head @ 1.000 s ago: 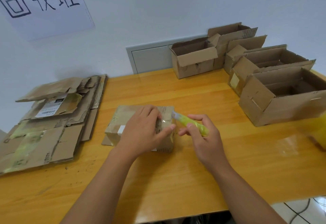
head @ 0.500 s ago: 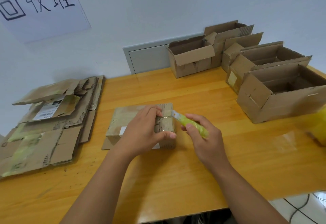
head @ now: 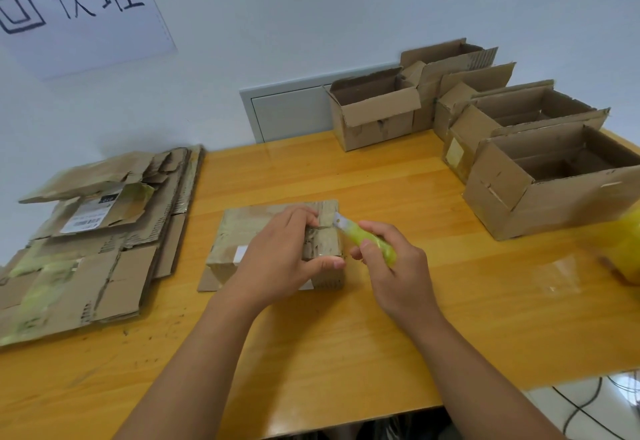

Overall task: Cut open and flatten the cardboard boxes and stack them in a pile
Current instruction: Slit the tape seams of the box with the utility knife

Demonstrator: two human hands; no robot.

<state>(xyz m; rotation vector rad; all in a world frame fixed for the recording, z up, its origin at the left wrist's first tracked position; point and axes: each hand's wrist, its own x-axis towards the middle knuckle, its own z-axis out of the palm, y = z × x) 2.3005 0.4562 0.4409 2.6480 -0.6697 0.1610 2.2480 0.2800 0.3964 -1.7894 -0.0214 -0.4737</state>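
A small taped cardboard box (head: 239, 231) lies in the middle of the wooden table (head: 381, 335). My left hand (head: 280, 259) grips its right end, fingers over the top and thumb along the near side. My right hand (head: 391, 266) holds a yellow-green utility knife (head: 367, 238), whose blade touches the box's right end near the top edge. A pile of flattened cardboard (head: 97, 238) lies at the left of the table.
Several open cardboard boxes (head: 554, 197) stand at the back right, one more (head: 374, 117) near the wall panel. A yellow object (head: 627, 245) sits blurred at the right edge. A loose strip of clear tape (head: 557, 276) lies on the table. Cables hang off the table's near right.
The knife blade has moved up along the box's right end, from near my left thumb to the top edge. My left hand keeps its grip on the box.
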